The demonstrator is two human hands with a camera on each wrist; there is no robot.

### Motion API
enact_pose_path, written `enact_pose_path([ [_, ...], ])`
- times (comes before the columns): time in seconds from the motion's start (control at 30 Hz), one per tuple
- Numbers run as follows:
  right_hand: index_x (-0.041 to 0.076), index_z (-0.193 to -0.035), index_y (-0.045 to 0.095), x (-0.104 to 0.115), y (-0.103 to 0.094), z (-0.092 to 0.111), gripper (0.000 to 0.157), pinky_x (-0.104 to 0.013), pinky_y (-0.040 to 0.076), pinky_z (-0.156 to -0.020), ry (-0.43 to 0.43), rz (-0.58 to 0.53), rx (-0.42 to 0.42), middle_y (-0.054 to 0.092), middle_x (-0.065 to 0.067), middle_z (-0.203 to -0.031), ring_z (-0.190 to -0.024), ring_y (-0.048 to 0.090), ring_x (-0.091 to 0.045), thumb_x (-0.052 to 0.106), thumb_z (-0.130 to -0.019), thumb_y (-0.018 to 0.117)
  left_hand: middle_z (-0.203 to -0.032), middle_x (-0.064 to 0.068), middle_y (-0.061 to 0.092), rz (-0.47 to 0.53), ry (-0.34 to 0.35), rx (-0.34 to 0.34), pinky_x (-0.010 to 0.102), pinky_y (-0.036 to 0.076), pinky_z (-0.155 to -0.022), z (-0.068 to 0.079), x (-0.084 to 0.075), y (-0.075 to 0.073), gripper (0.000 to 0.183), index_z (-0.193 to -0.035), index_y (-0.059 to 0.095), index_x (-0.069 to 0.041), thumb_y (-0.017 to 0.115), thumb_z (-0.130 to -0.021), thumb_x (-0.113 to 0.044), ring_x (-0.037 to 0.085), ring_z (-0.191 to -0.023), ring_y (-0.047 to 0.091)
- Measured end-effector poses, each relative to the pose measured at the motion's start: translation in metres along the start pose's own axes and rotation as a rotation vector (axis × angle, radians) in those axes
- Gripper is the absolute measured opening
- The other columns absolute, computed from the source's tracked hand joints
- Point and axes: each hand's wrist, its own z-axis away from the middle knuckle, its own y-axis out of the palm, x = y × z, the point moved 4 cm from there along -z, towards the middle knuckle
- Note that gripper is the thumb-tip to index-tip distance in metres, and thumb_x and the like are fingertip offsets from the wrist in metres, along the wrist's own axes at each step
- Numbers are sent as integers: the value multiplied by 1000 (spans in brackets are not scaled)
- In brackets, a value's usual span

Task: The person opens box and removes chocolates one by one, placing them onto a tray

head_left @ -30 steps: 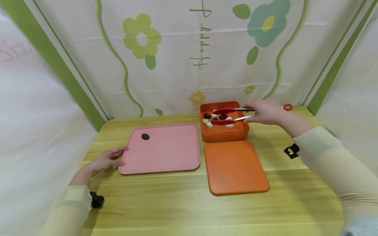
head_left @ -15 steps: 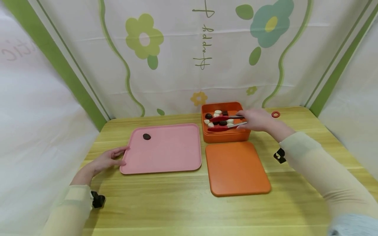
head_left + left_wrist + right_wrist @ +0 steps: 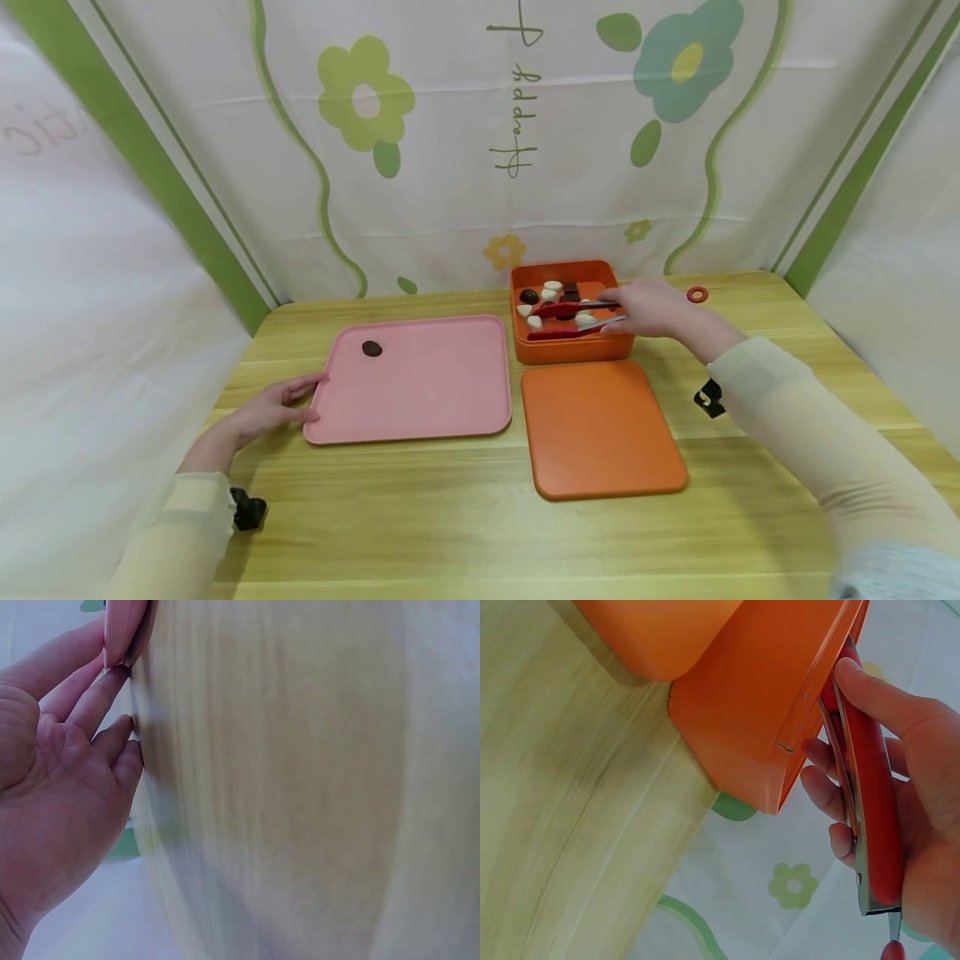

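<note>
My right hand [image 3: 651,308] grips red-and-steel tongs [image 3: 874,802], its thumb on one arm and fingers curled round the other. The tongs' red tips reach low into an orange box [image 3: 573,352], standing apart among small dark and white pieces. A white piece [image 3: 552,286] and a dark oval [image 3: 528,297] show there; other pieces are partly hidden behind the tongs. Over at the left, my left hand [image 3: 272,408] rests thumb and fingertips on the rim of a pink tray [image 3: 420,392], fingers fairly straight. One dark oval piece [image 3: 372,348] lies on that tray.
An orange lid [image 3: 603,429] lies flat in front of the box, right of the tray. All stand on a wooden table [image 3: 420,517]. A flowered cloth [image 3: 442,167] hangs right behind the box.
My right hand has moved slightly left and down, bringing the tongs' tips lower and nearer the box's front wall. The left hand keeps its place on the tray rim.
</note>
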Motion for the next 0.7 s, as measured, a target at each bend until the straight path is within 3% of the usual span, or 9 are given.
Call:
enact_pose_path([
  [0.2, 1, -128, 62, 0, 2, 1, 57, -52, 51, -77, 1, 1, 15, 67, -17, -114, -96, 64, -35, 38, -86, 74, -152, 28, 24, -13, -3, -5, 60, 17, -110, 0, 0, 0, 76, -150, 30, 2, 71, -89, -16, 46, -141, 16],
  [0.37, 3, -126, 64, 1, 3, 1, 52, -47, 50, -68, -3, -6, 6, 69, -10, -99, -82, 63, -28, 36, -86, 74, -152, 28, 25, -8, -2, -9, 60, 16, -110, 0, -1, 1, 76, -150, 31, 2, 72, -88, -15, 45, -141, 16],
  [0.53, 6, -124, 66, 0, 4, 2, 48, -40, 43, -59, 4, -9, -2, 61, 0, -77, -69, 53, -21, 36, -87, 73, -151, 28, 26, 0, 11, -4, 59, 17, -109, 1, -1, 1, 77, -150, 30, 3, 72, -88, -14, 45, -140, 17],
  [0.7, 6, -123, 66, -2, 5, 3, 48, -39, 44, -57, -5, -6, -21, 63, 1, -77, -65, 53, -19, 38, -88, 71, -151, 28, 26, 20, 18, -10, 58, 17, -109, 1, 1, 1, 77, -150, 29, 4, 72, -88, -13, 44, -140, 18],
])
